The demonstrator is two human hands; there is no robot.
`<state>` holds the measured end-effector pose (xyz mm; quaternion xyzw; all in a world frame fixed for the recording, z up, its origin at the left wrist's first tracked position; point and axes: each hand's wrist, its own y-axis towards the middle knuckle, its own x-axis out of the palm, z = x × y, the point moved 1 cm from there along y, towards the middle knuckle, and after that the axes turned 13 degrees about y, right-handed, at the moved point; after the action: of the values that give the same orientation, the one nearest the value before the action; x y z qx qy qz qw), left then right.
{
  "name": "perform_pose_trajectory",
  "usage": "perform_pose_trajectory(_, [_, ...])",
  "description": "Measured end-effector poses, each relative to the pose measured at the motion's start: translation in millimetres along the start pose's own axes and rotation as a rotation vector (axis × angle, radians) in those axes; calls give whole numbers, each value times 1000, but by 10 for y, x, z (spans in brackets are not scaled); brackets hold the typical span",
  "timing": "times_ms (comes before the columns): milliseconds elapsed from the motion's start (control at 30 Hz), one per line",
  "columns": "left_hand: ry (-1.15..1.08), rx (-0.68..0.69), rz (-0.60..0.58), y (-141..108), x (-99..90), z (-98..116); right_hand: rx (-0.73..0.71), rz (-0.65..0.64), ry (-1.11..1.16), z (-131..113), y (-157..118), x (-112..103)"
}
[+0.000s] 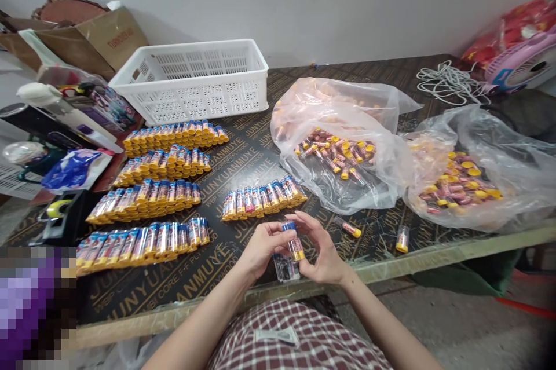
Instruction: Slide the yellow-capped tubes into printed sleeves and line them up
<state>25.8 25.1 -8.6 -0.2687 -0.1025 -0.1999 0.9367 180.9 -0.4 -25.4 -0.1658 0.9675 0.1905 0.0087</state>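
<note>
Near the front edge of the table, a small clear tube with a blue cap and yellow base is between my hands. My left hand pinches it from the left, thumb across its upper part. Curved around its right side is my right hand, with fingers by the blue cap and thumb by the yellow base. Beneath my hands lie some clear pieces with dark and pink parts, partly hidden. To the right, a loose yellow-ended tube and another loose tube rest on the table.
Stacked rows of blue-capped tubes fill the left, with a shorter row ahead. Plastic bags of yellow-ended tubes sit right. A white basket, tape dispenser, coiled cable and pink fan stand around.
</note>
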Motion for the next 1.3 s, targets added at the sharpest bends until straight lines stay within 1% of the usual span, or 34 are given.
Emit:
perform_pose_trajectory(267, [-20, 3, 7, -19, 33, 4, 3, 20, 25, -17, -2, 22])
perform_pose_trajectory(367, [-8, 7, 17, -4, 17, 21, 22, -15, 14, -30, 10, -4])
perform_pose_trajectory(433, [26, 31, 51, 62, -30, 77, 37, -40, -6, 20, 42, -75])
perform_pose_trajectory(467, [57, 54, 88, 120, -65, 122, 43, -24, -15, 75, 67, -129])
perform_pose_trajectory(500, [100, 86, 139, 195, -105, 177, 56, 22, -25, 152, 99, -193])
perform_pose_trajectory(567, [237, 177, 270, 387, -186, 300, 111, 175, -49, 354, 172, -331])
perform_pose_trajectory(633, [453, 280, 410, 607, -245, 413, 207, 313, -78, 577, 243, -443])
perform_pose_trajectory(700, [719, 358, 518, 815, -263, 488, 277, 369, -70, 759, 293, -502])
perform_pose_trajectory(800, [1063, 406, 597, 1036, -226, 527, 307, 336, -44, 904, 315, -508])
perform_pose_trajectory(867, [1226, 414, 613, 1092, -185, 532, 307, 305, -50, 926, 307, -490])
perform_pose_trajectory(967, [1369, 425, 630, 1025, -145, 533, 284, 295, -67, 871, 295, -475])
perform_pose_trajectory(1033, [1374, 463, 648, 886, -148, 500, 249, 278, -126, 772, 283, -484])
perform_pose_trajectory(1100, [1344, 498, 617, 704, -174, 397, 202, 247, -241, 636, 251, -522])
perform_pose_trajectory(1133, [1341, 493, 564, 610, -193, 313, 181, 236, -312, 564, 223, -558])
perform_pose_trajectory(1167, [1357, 464, 488, 522, -213, 212, 168, 232, -386, 499, 185, -606])
perform_pose_trajectory(1233, [1444, 362, 327, 377, -253, -16, 173, 251, -533, 413, 79, -744])
perform_pose_trajectory(1300, [1528, 262, 242, 286, -290, -218, 220, 281, -669, 404, -67, -918])
